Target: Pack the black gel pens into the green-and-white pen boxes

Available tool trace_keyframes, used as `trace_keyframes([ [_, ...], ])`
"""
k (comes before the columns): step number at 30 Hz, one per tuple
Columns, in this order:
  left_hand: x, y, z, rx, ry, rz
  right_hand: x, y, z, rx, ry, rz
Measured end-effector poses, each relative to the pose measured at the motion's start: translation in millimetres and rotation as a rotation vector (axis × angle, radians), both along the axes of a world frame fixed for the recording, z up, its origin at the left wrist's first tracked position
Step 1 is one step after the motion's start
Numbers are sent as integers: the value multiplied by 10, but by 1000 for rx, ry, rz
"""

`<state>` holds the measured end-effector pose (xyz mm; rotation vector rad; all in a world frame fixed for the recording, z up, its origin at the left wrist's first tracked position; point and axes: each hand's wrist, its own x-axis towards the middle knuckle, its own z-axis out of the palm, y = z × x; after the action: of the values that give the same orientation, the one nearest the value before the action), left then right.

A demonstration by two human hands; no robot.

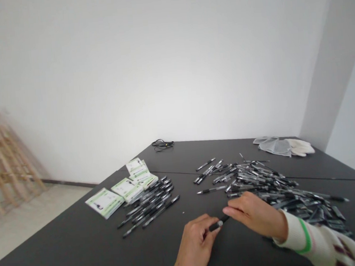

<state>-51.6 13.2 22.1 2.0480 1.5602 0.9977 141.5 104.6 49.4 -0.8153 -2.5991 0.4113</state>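
Observation:
My left hand is closed with thumb and fingers around a black pen, whose end points right toward my other hand. Just beside that end, my right hand pinches a short dark pen part; whether it is a cap or part of the same pen I cannot tell. Both hands are over the front of the black table. Behind and right of my right hand spreads a large pile of black and clear pens. To the left lies a smaller group of pens, roughly side by side.
Stacks of white and green cards lie at the table's left edge. A black cable is at the back, and a white glove with sheer white cloth at the back right. A wooden rack leans at far left.

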Motion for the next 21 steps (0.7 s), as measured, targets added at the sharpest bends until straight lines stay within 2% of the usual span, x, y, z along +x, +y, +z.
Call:
trace_keyframes([
  [4,-14,18,-5,0,-7,0,7,-26,25,-279,102,83],
  [5,-17,18,-9,0,-10,-2,3,-26,29,-304,106,92],
  [6,-18,15,-11,0,-13,-3,-3,-24,28,-277,98,80],
  [10,-10,-12,-11,6,-17,-11,-27,-10,5,32,-6,-10],
  [12,-6,-13,-6,7,-9,-6,-13,-13,18,7,2,2],
  [16,-11,9,-1,20,-37,7,47,-29,95,-236,103,114],
  [18,-16,13,-6,19,-57,-12,59,-31,108,-180,84,103],
  [21,-24,2,-26,20,-48,-24,47,-38,85,15,-7,3],
])
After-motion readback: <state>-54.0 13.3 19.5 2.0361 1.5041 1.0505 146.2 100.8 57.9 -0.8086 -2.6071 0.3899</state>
